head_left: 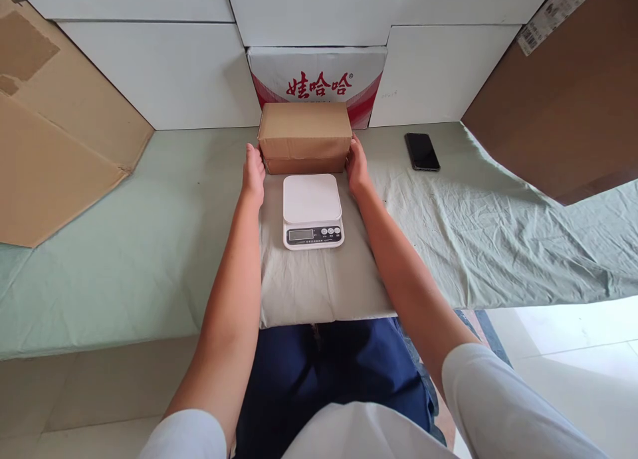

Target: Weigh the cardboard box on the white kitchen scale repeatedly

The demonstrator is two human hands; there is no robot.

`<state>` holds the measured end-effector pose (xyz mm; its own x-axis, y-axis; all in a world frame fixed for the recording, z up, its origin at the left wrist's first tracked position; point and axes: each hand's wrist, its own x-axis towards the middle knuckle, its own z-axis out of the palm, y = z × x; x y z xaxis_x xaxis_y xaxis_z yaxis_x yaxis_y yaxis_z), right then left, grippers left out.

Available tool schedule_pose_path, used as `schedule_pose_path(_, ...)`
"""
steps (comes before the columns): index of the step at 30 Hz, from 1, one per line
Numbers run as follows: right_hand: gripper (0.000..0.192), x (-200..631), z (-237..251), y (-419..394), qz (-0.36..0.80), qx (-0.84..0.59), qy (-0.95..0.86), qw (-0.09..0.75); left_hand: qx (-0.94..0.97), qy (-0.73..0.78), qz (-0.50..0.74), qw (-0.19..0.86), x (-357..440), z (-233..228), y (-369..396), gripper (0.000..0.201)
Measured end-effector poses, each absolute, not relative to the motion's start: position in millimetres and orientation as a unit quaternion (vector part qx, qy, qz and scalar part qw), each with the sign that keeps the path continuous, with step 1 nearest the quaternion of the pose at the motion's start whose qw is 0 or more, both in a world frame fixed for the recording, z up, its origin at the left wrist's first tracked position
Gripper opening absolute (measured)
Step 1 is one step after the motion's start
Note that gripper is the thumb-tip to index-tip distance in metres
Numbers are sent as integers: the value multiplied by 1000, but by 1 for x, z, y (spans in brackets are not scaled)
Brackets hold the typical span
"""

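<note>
Left hand (254,175) and right hand (357,167) hold a cardboard box (305,132)
I clasp its ends, both hands half-open, just beyond the white scale (312,201).

On the surface (134,266), the scale (312,200) lies roughly midway across, between the front edge and the box (305,130) just behind it. The left hand (254,173) is at the box's left side, the right hand (357,163) at its right. Directly behind the box, partly hidden by it, stands the printed carton (319,64), with panels (164,74) on both sides and above. The phone (422,151) lies right of the right hand, between it and the right-side carton (558,100); the left-side carton (64,133) stands at the far left.
</note>
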<state>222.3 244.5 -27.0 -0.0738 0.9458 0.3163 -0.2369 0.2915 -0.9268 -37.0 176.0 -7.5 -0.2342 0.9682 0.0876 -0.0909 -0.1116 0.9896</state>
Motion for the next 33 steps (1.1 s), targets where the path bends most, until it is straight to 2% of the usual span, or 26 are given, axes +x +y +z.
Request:
schedule_pose_path(4,62,211,-21,231,496,-293,-541,612,429,486,616,447,-34,-15,178,95)
schedule_pose_path(7,63,208,-10,221,489,-302,-536,618,431,471,634,436,-30,-11,177,99)
schedule_pose_path(12,72,213,28,208,468,-296,-563,614,478,440,661,374,-24,19,159,90)
schedule_pose_path(17,72,231,54,165,401,-288,-648,580,527,402,683,306,-15,34,101,85)
schedule_pose_path(24,71,251,31,90,403,-307,-650,566,536,405,673,310,7,5,24,83)
schedule_pose_path(29,64,243,18,74,388,-321,-618,604,539,414,666,307,10,-6,12,80)
schedule_pose_path(33,62,238,11,70,400,-332,-608,600,536,430,657,309,8,-11,12,80)
